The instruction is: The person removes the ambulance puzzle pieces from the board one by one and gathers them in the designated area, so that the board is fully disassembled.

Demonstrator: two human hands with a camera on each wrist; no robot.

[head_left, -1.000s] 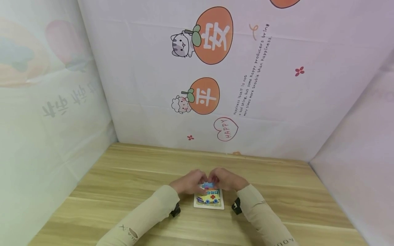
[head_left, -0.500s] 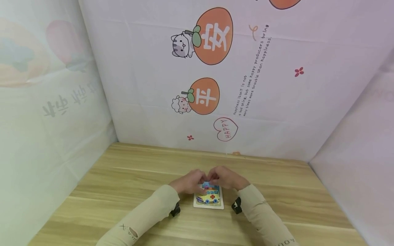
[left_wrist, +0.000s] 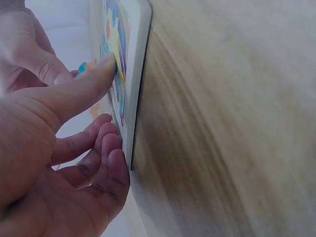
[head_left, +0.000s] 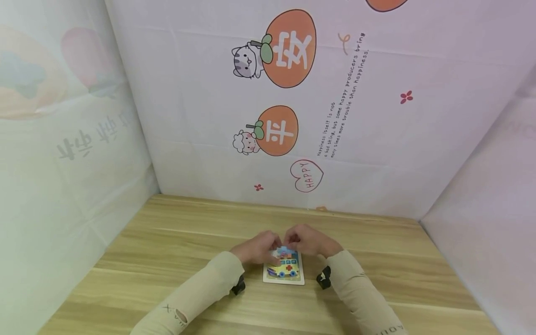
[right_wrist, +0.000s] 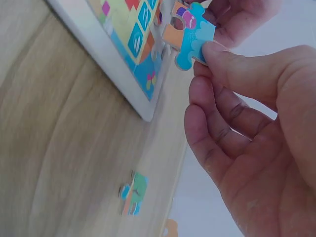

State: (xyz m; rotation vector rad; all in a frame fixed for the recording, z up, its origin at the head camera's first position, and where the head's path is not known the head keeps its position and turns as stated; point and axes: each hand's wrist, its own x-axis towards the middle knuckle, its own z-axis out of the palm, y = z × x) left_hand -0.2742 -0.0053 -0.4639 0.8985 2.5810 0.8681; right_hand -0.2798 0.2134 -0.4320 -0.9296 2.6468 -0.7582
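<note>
Shifting slightly right from half a second ago, our right hand (head_left: pixel 309 241) now leaves a narrow gap to our left hand (head_left: pixel 256 248) in the head view. Right grip pinches a blue-and-orange jigsaw piece (right_wrist: pixel 194 42), held just off the ambulance puzzle board (head_left: pixel 284 281), not seated. Left grip holds the board's edge, thumb on its face. We read that as lining up, fit not made. We also see a loose green-and-blue piece (right_wrist: pixel 138 187) on the surface (head_left: pixel 201 232), apart from the board.
</note>
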